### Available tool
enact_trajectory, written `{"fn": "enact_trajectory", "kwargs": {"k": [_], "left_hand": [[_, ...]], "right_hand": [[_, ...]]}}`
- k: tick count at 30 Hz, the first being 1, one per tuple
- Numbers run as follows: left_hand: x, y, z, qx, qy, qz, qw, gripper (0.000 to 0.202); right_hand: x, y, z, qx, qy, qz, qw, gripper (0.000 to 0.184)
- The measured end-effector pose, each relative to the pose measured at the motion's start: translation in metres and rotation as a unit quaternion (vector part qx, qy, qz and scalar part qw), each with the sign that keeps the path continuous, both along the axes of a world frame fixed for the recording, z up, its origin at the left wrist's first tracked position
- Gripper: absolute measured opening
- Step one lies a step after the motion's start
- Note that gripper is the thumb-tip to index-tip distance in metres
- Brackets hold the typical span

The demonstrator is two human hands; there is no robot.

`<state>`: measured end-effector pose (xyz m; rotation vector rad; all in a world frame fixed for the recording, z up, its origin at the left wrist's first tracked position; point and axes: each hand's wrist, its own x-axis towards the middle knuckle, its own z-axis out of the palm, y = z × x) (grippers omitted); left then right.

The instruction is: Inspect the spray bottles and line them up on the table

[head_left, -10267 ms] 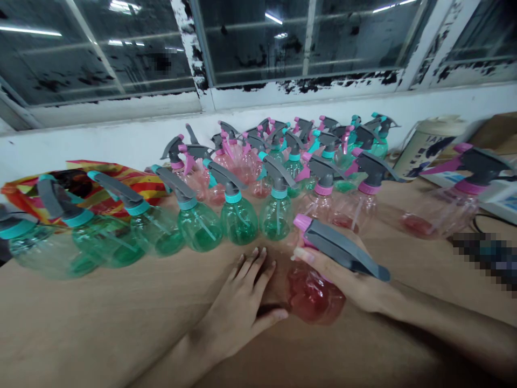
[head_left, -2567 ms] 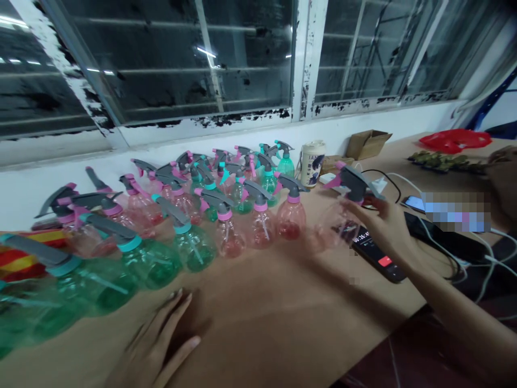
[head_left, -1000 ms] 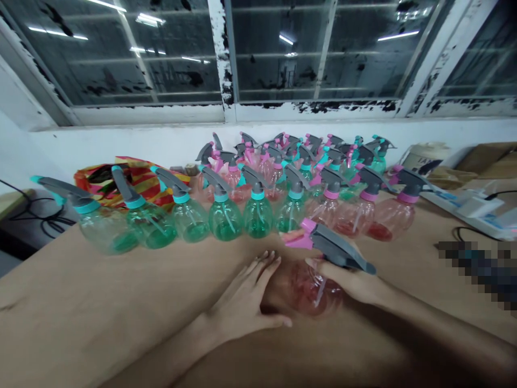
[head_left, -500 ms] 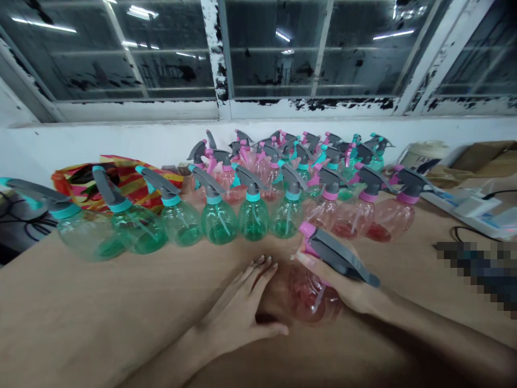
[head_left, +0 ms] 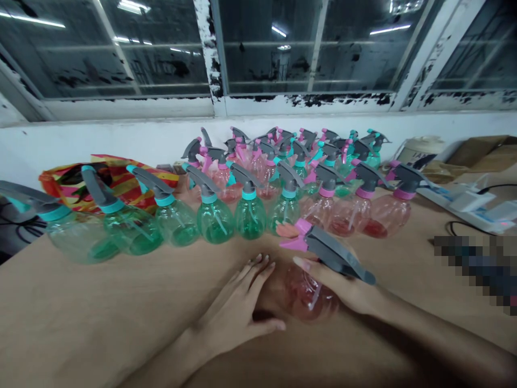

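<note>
A clear pink spray bottle (head_left: 311, 295) with a grey and pink spray head stands on the wooden table in front of me. My right hand (head_left: 353, 285) is closed around its neck, under the grey head. Fingertips of that hand show beyond the pink trigger, while the thumb lies on the near side. To the left of this bottle, my left hand (head_left: 236, 304) rests on the tabletop, palm down, fingers out and holding nothing. Behind both hands runs a row of green spray bottles (head_left: 216, 223) and pink spray bottles (head_left: 342, 222), with a little liquid inside.
More spray bottles (head_left: 269, 175) crowd together by the wall under the window. A red and yellow patterned bag (head_left: 139, 175) lies at the back left. On the right are a white power strip (head_left: 448, 200), a white tub (head_left: 424, 148), brown cardboard (head_left: 480, 156) and a blurred-out dark object (head_left: 476, 269).
Fingers of my right hand have stretched forward past the trigger, which now stands out from the spray head. My left hand stays flat on the table. The view has shifted slightly.
</note>
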<state>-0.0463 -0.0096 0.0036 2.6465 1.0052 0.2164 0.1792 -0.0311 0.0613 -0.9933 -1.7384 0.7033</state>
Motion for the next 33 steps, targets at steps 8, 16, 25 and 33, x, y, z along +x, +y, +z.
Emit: {"fn": "enact_trajectory", "kwargs": {"k": [8, 16, 25, 33], "left_hand": [[0.000, 0.001, 0.000, 0.005, 0.013, -0.005, 1.000, 0.091], [-0.001, 0.000, -0.001, 0.016, 0.002, -0.008, 1.000, 0.090], [0.000, 0.000, 0.000, 0.027, 0.019, -0.010, 0.999, 0.088], [-0.001, 0.000, 0.002, 0.009, 0.018, -0.012, 1.000, 0.091]], "right_hand": [[0.003, -0.001, -0.005, -0.001, -0.021, -0.029, 0.999, 0.009], [-0.003, 0.001, 0.011, 0.038, -0.017, 0.015, 0.999, 0.009], [-0.004, 0.000, 0.006, -0.019, -0.004, -0.019, 1.000, 0.011], [-0.004, -0.003, 0.006, -0.010, -0.003, -0.018, 1.000, 0.012]]}}
